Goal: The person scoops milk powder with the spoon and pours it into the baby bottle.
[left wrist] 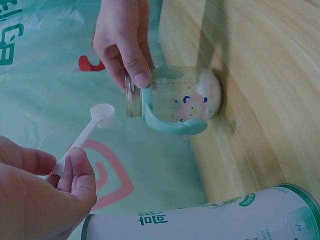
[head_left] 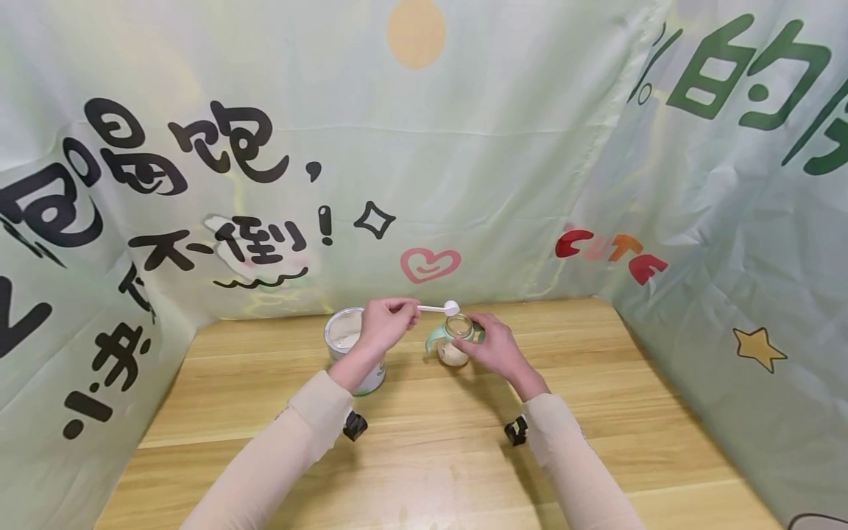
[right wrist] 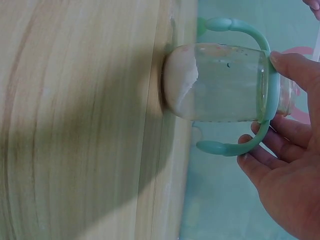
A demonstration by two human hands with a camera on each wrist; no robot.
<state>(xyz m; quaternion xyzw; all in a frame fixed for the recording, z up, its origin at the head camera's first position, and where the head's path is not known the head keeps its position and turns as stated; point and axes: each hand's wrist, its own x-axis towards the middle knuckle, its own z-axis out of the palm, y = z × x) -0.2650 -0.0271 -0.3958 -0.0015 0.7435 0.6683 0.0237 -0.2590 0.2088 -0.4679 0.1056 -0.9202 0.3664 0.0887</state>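
Note:
My left hand (head_left: pixel 387 322) pinches a white measuring scoop (left wrist: pixel 102 115) by the end of its handle. The bowl of the scoop is close to the open mouth of a clear baby bottle (left wrist: pixel 186 95) and a little above it. Two green handles flank the bottle, which stands upright on the table with white powder at its bottom. My right hand (right wrist: pixel 292 145) grips the bottle at its green collar, thumb on one side and fingers around the other. An open can of powder (head_left: pixel 336 352) stands beside the left forearm, partly hidden by it.
The wooden table (head_left: pixel 424 456) ends at a pale fabric backdrop (head_left: pixel 371 147) printed with writing and shapes, which also runs along both sides. Black wrist cameras hang beneath both sleeves.

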